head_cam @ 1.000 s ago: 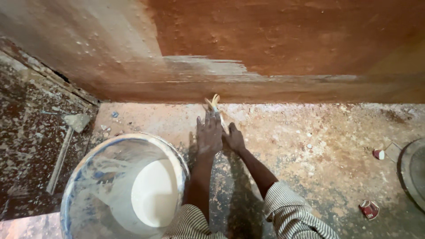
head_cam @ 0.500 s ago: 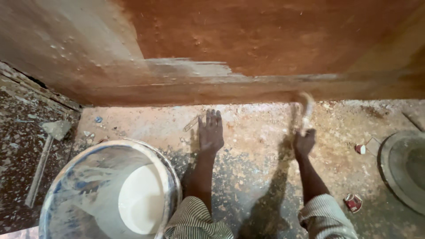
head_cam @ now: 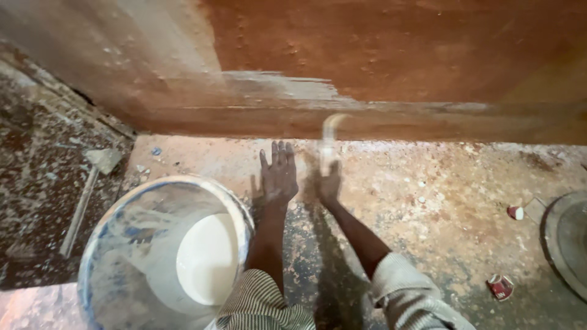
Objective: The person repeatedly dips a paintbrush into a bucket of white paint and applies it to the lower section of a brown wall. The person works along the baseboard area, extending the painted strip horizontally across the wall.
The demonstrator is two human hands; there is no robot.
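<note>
Brush (head_cam: 330, 135), motion-blurred and indistinct, grasped in right hand (head_cam: 330, 182) against base of reddish wall (head_cam: 379, 55); left hand (head_cam: 278, 174) released, flat on spattered floor (head_cam: 440, 201), fingers spread. Near left, bucket (head_cam: 122, 244) of white paint (head_cam: 205, 260), cut off by frame; far left, hammer-like tool (head_cam: 85, 195); right, two small red cups (head_cam: 500, 286)

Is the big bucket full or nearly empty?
Nearly empty: the bucket stands upright, with only a shallow white pool at its bottom and smeared inner walls.
</note>
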